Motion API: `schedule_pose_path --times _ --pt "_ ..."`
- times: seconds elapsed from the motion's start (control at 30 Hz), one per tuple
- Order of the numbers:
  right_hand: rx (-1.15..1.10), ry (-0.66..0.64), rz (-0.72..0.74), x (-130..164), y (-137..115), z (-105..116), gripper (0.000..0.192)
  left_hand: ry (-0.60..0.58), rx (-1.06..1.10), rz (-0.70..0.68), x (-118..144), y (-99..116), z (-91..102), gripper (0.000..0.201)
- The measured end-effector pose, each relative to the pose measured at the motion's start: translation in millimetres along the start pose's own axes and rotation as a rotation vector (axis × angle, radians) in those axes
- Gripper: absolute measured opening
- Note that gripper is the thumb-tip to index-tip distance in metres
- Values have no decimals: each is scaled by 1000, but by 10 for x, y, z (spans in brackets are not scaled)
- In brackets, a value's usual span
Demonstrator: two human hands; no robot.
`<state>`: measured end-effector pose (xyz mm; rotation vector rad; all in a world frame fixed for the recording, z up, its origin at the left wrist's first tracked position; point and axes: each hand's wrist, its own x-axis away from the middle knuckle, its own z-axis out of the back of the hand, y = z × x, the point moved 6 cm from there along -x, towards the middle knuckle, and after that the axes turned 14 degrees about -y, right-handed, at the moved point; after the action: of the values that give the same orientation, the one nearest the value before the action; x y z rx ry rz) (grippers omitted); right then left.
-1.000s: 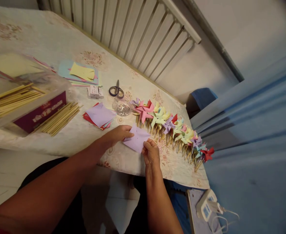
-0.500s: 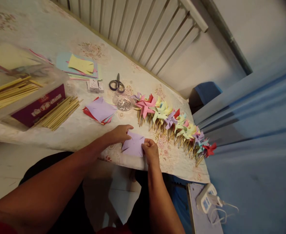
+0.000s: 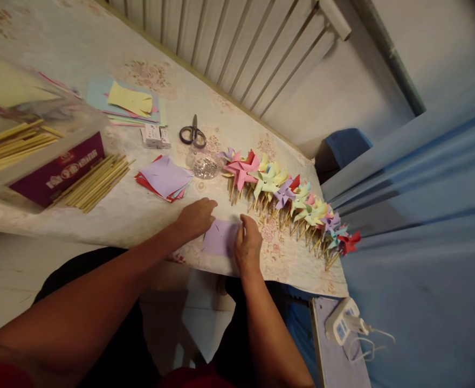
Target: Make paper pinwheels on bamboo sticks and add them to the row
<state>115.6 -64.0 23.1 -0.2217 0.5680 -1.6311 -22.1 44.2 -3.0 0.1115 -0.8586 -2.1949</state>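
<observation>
Left hand (image 3: 194, 216) and right hand (image 3: 247, 243) press flat on a lilac paper (image 3: 218, 238) at the worktop's (image 3: 140, 215) near edge, neither hand gripping; pinwheels (image 3: 289, 202) lie just right.

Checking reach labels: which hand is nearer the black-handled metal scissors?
Left. The left hand lies on the table almost straight below the black-handled metal scissors, beside the lilac paper square; the right hand rests lower and further right.
</observation>
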Motion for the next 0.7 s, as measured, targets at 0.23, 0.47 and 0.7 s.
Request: schedule_pose_path --times 0.23,0.47,0.7 --pt "324 -471 243 -46 -308 -596 72 110 57 98 10 -53 183 32" --pt "440 -502 213 -46 -315 -635 76 153 100 39 -5 53 190 32" --pt "444 -455 236 -48 -303 -665 70 237 -38 87 226 29 19 30"
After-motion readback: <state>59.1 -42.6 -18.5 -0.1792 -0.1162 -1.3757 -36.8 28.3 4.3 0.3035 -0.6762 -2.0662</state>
